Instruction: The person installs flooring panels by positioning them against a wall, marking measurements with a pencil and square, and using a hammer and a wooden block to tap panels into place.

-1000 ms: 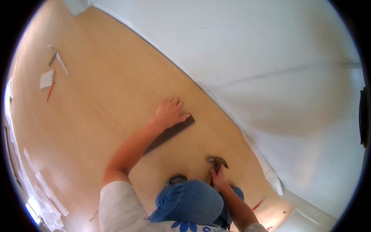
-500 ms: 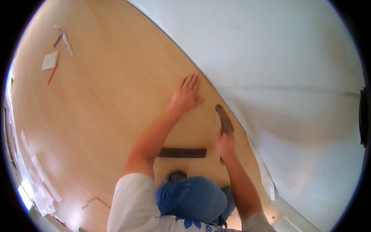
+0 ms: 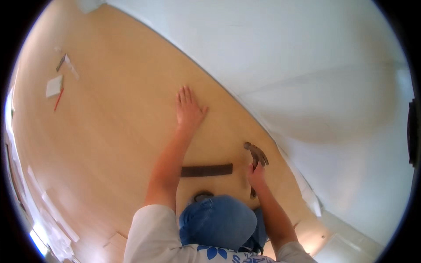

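Observation:
My left hand [image 3: 189, 109] lies flat on the light wooden floor [image 3: 109, 131], fingers spread and pointing away from me, holding nothing. To the right and lower, my right hand [image 3: 257, 175] grips a claw hammer [image 3: 256, 152] by its handle, head uppermost in the picture. A dark flat strip [image 3: 206, 170] lies between my hands, nearer to me, its left end hidden by my left forearm. My bent knee in blue jeans [image 3: 217, 221] is below it, with part of a dark shoe [image 3: 201, 195] behind the knee.
A white wall [image 3: 324, 96] runs diagonally along the floor on the right. At upper left lie a white square piece [image 3: 54, 86], a red pencil [image 3: 58, 100] and thin tools [image 3: 70, 65]. Pale strips and sheeting [image 3: 55, 223] lie along the lower left.
My left hand has left the dark strip and moved farther up the floor, shifting back leftward since half a second ago. The hammer rose, then dropped slightly. The camera view has also shifted.

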`<state>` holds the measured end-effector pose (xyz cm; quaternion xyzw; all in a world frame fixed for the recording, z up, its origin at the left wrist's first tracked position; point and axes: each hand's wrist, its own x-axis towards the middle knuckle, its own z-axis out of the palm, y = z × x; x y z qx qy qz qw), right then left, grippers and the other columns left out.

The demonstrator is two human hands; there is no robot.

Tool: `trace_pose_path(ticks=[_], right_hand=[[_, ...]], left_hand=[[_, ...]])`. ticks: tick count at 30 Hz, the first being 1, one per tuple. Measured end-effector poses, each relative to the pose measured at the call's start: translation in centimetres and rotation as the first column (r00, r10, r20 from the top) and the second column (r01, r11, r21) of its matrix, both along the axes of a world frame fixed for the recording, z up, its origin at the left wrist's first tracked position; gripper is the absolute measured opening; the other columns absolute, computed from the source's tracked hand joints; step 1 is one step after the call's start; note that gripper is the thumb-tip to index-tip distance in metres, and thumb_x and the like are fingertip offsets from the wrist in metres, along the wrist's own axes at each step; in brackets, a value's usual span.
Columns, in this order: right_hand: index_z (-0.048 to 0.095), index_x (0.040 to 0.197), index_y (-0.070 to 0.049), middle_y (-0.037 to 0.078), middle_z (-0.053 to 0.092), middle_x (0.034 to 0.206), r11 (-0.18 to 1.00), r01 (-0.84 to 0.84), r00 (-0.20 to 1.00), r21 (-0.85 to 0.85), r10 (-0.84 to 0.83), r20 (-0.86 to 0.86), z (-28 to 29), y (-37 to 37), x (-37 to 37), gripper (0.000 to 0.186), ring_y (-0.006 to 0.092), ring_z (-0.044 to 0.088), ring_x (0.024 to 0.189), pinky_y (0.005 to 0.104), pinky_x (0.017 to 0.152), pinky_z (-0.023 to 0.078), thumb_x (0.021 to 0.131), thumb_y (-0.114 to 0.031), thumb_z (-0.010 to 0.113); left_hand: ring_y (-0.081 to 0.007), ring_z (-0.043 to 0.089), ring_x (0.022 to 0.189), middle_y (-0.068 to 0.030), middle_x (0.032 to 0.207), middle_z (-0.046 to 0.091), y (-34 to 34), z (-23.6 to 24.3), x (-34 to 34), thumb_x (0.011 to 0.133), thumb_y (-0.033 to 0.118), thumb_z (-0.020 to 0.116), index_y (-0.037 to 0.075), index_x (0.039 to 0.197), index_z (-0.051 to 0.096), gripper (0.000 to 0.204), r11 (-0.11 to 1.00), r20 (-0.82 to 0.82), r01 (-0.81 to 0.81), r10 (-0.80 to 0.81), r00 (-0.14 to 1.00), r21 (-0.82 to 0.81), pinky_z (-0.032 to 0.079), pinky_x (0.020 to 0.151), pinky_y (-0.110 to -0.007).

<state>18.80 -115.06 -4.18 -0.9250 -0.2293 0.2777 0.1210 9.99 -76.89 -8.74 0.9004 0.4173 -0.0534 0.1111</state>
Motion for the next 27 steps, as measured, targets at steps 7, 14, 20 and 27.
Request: trace_pose_path(ticks=[7, 14, 20, 27], right_hand=[[0.054, 0.108, -0.003, 0.005, 0.059, 0.066, 0.834, 0.513, 0.804, 0.204, -0.383, -0.455, 0.1, -1.0, 0.9, 0.032, 0.0146, 0.059, 0.052, 0.033, 0.048, 0.049, 0.105, -0.034, 0.058], [0.056, 0.125, 0.005, 0.022, 0.067, 0.097, 0.68, 0.732, 0.657, -0.045, -0.722, -0.217, 0.9, -8.9, -3.3, 0.052, 0.0358, 0.068, 0.093, 0.0489, 0.088, 0.054, 0.1, -0.04, 0.062], [0.047, 0.142, 0.006, 0.032, 0.043, 0.151, 0.827, 0.562, 0.816, 0.008, -0.556, 0.156, 3.1, -18.0, -9.8, 0.063, 0.0483, 0.045, 0.136, 0.0508, 0.113, 0.041, 0.098, -0.035, 0.062], [0.039, 0.15, 0.006, 0.03, 0.036, 0.159, 0.861, 0.5, 0.807, 0.09, -0.501, 0.313, 4.8, -22.5, -5.0, 0.065, 0.0464, 0.036, 0.146, 0.0523, 0.119, 0.033, 0.101, -0.032, 0.059]], left_hand=[[-0.0406, 0.014, 0.158, -0.0259, 0.169, 0.021, -9.4, -4.0, -4.0, 0.094, 0.051, 0.063, -0.007, 0.159, 0.027, 0.094, 0.936, 0.165, 0.334, -0.314, 0.935, -0.109, 0.01, 0.127, -0.057], [-0.0421, 0.019, 0.157, -0.0274, 0.167, 0.025, 1.1, -4.5, -1.8, 0.099, 0.057, 0.055, -0.005, 0.159, 0.03, 0.09, 0.969, 0.054, 0.157, -0.17, 0.984, 0.193, 0.016, 0.126, -0.054], [-0.0411, 0.016, 0.158, -0.028, 0.168, 0.02, -11.8, 0.3, 2.1, 0.103, 0.054, 0.047, -0.008, 0.159, 0.028, 0.085, 0.899, -0.093, 0.404, -0.394, 0.914, 0.166, 0.014, 0.127, -0.054], [-0.04, 0.014, 0.158, -0.0226, 0.17, 0.02, -19.6, 1.5, -2.3, 0.109, 0.037, 0.039, -0.006, 0.159, 0.029, 0.066, 0.553, 0.211, 0.796, -0.771, 0.6, -0.246, 0.011, 0.128, -0.052]])
